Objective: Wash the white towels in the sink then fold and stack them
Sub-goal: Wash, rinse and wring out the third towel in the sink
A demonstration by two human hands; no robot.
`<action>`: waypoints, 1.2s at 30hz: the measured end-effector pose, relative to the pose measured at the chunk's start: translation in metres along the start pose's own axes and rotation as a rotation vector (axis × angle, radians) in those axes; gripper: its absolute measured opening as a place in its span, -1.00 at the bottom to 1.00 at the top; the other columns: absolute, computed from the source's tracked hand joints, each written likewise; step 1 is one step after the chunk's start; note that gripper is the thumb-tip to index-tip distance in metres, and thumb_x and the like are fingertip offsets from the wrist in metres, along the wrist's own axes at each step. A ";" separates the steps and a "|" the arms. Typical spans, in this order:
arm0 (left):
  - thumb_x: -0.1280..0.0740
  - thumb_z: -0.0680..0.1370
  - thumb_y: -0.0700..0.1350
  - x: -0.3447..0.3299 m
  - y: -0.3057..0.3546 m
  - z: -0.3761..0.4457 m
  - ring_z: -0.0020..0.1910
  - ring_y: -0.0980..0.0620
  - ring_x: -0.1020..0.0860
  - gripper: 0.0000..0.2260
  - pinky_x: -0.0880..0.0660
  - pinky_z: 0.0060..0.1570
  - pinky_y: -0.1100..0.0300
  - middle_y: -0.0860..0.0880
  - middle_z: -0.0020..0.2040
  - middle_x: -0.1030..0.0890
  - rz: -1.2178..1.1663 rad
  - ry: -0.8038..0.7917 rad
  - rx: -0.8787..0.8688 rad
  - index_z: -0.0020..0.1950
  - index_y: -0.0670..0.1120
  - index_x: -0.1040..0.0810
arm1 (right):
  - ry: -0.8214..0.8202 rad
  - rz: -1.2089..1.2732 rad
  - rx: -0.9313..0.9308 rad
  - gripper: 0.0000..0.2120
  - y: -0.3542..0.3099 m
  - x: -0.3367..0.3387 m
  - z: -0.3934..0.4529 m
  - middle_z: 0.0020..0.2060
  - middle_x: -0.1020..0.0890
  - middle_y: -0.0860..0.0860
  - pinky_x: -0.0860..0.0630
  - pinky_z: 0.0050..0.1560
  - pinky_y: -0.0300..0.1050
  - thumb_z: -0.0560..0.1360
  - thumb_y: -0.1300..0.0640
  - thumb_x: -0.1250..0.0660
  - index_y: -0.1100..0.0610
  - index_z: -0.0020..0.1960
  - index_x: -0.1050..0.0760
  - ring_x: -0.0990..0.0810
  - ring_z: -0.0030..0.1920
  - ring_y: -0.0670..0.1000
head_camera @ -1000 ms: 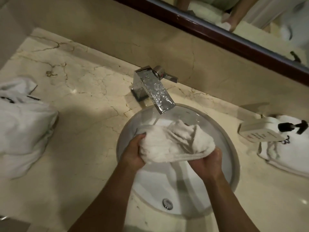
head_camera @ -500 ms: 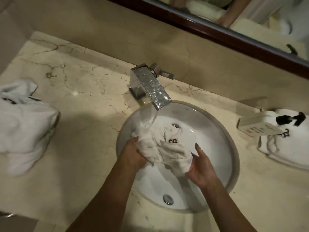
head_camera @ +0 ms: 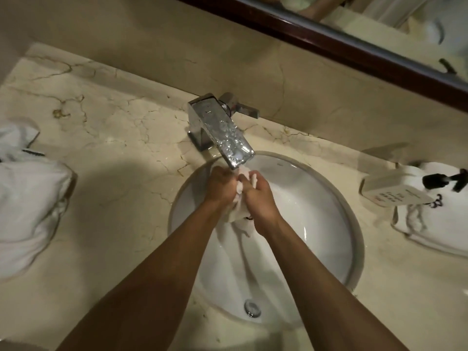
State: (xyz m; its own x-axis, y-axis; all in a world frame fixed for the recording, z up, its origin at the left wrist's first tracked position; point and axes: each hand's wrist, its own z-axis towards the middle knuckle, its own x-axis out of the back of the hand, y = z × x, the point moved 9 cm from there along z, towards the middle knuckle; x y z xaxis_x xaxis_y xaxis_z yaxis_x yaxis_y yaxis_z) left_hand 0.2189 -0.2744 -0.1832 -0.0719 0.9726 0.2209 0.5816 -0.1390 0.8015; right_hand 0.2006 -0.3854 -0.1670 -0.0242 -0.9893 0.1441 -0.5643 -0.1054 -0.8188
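Right now both hands are bunched together just under the spout of the tap (head_camera: 222, 134), over the far side of the sink (head_camera: 352, 224). The left hand (head_camera: 219, 188) and the right hand (head_camera: 258, 198) each have a tight grip curled round one small white towel (head_camera: 239, 190), which is squeezed between them so that only a few folds show, with a loose tail hanging down toward the bowl.

From where I stand, the likeliest trouble is splashing. The cloth is pressed right up against the tap's mouth, so if water is running it could fan off the wad and over the rim onto the marble worktop (head_camera: 114, 148). Wringing that high also puts the knuckles close to the tap's metal edge. The hanging tail could swing toward the drain (head_camera: 252, 309) at the near side of the sink, or drip onto the worktop if the bundle is lifted out too soon.

Counting: one towel is in the hands. One heap of white towels (head_camera: 27, 206) lies well to the left of the sink; how many are in it I cannot tell. One more white towel (head_camera: 430, 224) lies to the right of the sink, carrying one small printed box (head_camera: 395, 192) and one dark pump top (head_camera: 445, 180). One tap, one sink, one drain, two hands.
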 end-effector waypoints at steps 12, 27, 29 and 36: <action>-0.05 0.72 0.01 0.032 -0.004 -0.013 0.23 -0.13 -0.53 -0.63 -0.28 0.00 0.23 -0.17 0.23 -0.58 0.353 0.068 0.073 0.29 -0.17 -0.52 | -0.413 0.372 -0.600 -0.56 0.074 -0.060 -0.020 -0.07 -0.72 0.16 -0.61 0.06 -0.02 0.59 -0.16 -0.28 0.22 0.02 -0.68 -0.71 -0.07 0.10; -0.42 0.39 -0.02 0.040 -0.011 -0.031 0.10 -0.12 -0.59 -0.57 -0.42 0.30 -0.03 -0.22 0.16 -0.60 -0.608 -0.381 0.396 0.17 -0.25 -0.62 | -0.453 0.651 -0.575 -0.50 0.092 0.001 -0.044 -0.10 -0.62 0.20 -0.39 -0.28 -0.18 0.49 -0.11 -0.42 0.25 0.24 -0.59 -0.57 -0.24 0.10; -0.34 0.52 0.00 0.055 -0.011 -0.033 0.09 -0.15 -0.64 -0.65 -0.49 0.25 -0.05 -0.25 0.14 -0.64 -0.608 -0.265 0.343 0.16 -0.23 -0.64 | -0.358 0.520 -0.498 -0.49 0.080 0.004 -0.036 -0.07 -0.67 0.22 -0.52 -0.13 -0.08 0.58 -0.17 -0.29 0.26 0.21 -0.61 -0.65 -0.15 0.14; -0.23 0.63 0.09 0.048 0.010 -0.044 -0.13 -0.09 -0.65 -0.69 -0.51 -0.18 0.16 -0.10 -0.06 -0.70 -0.134 -0.047 0.008 0.14 -0.09 -0.61 | -0.132 -0.056 0.110 -0.66 -0.014 0.003 -0.018 0.01 -0.66 0.05 -0.51 0.19 0.04 0.48 -0.06 -0.30 0.14 0.13 -0.54 -0.61 0.08 0.06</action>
State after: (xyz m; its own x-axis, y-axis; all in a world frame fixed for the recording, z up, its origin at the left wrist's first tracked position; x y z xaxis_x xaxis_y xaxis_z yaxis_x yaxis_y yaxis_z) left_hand 0.1852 -0.2370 -0.1403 -0.1116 0.9900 0.0864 0.5761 -0.0064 0.8174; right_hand 0.1935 -0.3849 -0.1445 0.1173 -0.9855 0.1223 -0.4679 -0.1635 -0.8685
